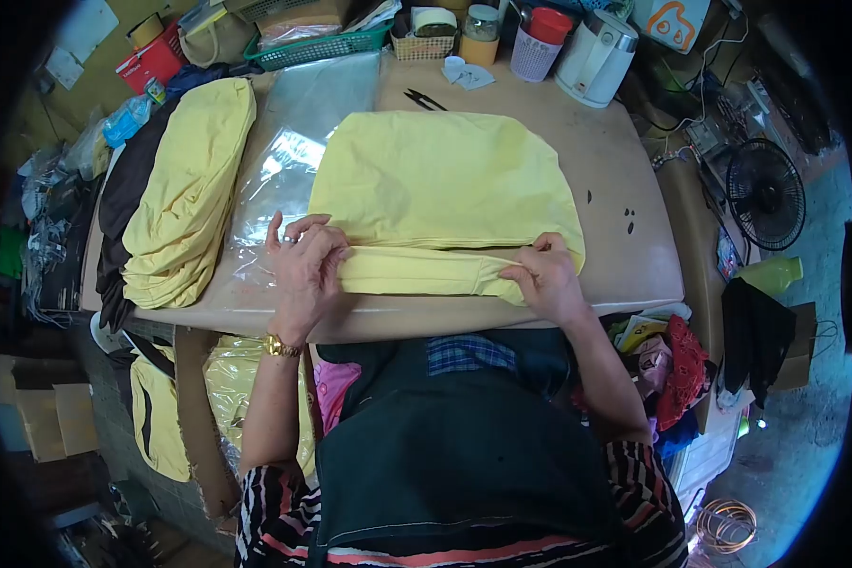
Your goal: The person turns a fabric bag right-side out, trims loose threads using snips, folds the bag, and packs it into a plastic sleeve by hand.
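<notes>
A yellow cloth piece (pixel 445 175) with a rounded far edge lies flat on the padded table. Along its near side runs a folded yellow band (pixel 407 271), close to the table's front edge. My left hand (pixel 310 267) pinches the band's left end between thumb and index finger, its other fingers raised and bent. At the right end, my right hand (pixel 546 277) is closed on the band, where the cloth bunches into small creases. A dark gap shows between the band and the main cloth.
Left of the work, stacked yellow cloths (pixel 194 189) lie beside dark brown cloth (pixel 137 185) and clear plastic sheets (pixel 298 142). Black thread snips (pixel 426 100), a white kettle (pixel 596 59) and a green basket (pixel 317 47) are at the back. A fan (pixel 765 194) stands at right.
</notes>
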A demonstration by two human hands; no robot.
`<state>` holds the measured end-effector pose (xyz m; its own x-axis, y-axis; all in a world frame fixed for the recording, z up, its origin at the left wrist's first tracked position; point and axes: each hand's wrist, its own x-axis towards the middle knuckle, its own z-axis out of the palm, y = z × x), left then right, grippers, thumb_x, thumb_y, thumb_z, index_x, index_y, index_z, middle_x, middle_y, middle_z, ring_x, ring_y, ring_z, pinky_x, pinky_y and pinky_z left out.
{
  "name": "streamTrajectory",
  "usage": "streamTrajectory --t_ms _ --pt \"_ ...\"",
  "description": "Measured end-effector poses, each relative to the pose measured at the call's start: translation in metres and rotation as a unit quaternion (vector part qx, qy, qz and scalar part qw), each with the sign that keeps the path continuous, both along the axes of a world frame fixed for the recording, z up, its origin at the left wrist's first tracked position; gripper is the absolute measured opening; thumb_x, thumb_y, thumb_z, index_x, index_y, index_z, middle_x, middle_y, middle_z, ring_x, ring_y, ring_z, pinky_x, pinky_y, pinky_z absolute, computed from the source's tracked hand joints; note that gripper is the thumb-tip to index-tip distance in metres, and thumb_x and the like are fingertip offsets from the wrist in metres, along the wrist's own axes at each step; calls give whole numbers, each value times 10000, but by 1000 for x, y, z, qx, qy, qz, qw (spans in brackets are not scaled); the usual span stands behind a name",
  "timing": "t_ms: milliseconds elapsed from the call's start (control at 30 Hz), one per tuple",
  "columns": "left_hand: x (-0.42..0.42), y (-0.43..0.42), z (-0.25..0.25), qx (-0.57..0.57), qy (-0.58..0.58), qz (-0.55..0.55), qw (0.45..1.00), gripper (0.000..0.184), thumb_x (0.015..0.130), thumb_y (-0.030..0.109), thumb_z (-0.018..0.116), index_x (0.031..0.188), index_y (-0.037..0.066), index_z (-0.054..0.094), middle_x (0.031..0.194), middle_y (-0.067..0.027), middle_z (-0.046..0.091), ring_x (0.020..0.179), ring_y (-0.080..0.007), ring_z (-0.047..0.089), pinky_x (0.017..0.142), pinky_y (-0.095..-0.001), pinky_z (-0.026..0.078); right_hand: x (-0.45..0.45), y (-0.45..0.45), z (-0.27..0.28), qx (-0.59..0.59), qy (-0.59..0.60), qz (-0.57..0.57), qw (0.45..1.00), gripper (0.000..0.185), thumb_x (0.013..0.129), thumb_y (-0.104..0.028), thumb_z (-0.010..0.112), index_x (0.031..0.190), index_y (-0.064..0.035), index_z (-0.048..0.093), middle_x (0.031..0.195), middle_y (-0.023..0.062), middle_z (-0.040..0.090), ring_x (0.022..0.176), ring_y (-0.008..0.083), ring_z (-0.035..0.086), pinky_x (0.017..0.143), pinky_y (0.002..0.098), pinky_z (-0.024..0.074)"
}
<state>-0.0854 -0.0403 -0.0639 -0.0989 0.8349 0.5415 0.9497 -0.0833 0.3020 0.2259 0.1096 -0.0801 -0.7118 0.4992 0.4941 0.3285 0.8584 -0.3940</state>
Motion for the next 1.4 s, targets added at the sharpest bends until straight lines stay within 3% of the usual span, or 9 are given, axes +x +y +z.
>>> streamTrajectory --t_ms 133,267,467,533,733,967,1167,1233,1400 --pt "8 5 2 34 18 48 998 215 804 140 689 1005 113 619 1195 -59 606 1183 -263 529 1091 -521 217 4 9 6 -49 4 8 999 215 850 -184 689 684 -76 604 537 54 467 510 252 444 788 360 413" --pt "67 11 19 -13 -47 -82 995 505 793 263 717 1237 91 549 1351 -129 492 1292 -315 435 1121 -585 162 -4 4 10 -31 -20 16 999 251 863 -237 685 687 -77 602 540 55 471 514 254 444 795 351 418" --pt "100 29 -1 14 -17 -128 992 316 807 229 717 1091 111 643 999 -52 618 986 -241 592 1117 -531 213 -14 -13 27 -10 -38 54 998 310 851 -307 690 680 -71 582 553 62 486 546 269 464 812 377 420" --pt "97 31 -5 13 -106 -141 984 225 804 214 722 1007 132 668 855 -11 585 854 -183 595 1084 -506 259 -13 -15 28 -24 -30 52 998 311 846 -312 691 683 -71 583 554 65 484 557 271 467 812 377 421" --pt "98 32 -2 61 -97 -122 986 112 807 179 716 865 120 639 737 3 543 729 -200 537 915 -415 348 -13 -14 24 -44 -14 60 997 295 858 -297 682 689 -74 588 554 69 486 569 274 461 809 378 419" --pt "97 21 -10 60 -85 -117 988 120 792 191 719 808 131 617 670 12 509 690 -203 516 901 -424 334 -13 -14 26 -13 -30 73 997 245 873 -260 669 718 -87 591 575 57 512 582 258 480 816 372 404" --pt "103 9 -26 95 66 -82 990 364 797 202 715 1149 143 638 1153 -38 634 1161 -237 562 1097 -557 191 -10 -19 28 93 -68 27 993 201 847 -240 688 753 -88 596 664 44 547 682 229 552 849 391 390" --pt "108 -5 -40 -64 46 -118 990 615 818 292 693 1375 135 484 1453 -85 438 1400 -283 336 1106 -654 55 -6 -22 23 71 -67 42 994 191 815 -217 713 768 -76 594 696 56 545 698 244 548 856 408 398" --pt "112 -30 -66 -120 36 -132 983 720 817 363 685 1432 123 398 1500 -94 361 1414 -331 273 1089 -682 37 1 -32 15 13 -73 65 995 217 748 -180 758 845 -62 604 775 76 554 756 264 557 845 413 412"
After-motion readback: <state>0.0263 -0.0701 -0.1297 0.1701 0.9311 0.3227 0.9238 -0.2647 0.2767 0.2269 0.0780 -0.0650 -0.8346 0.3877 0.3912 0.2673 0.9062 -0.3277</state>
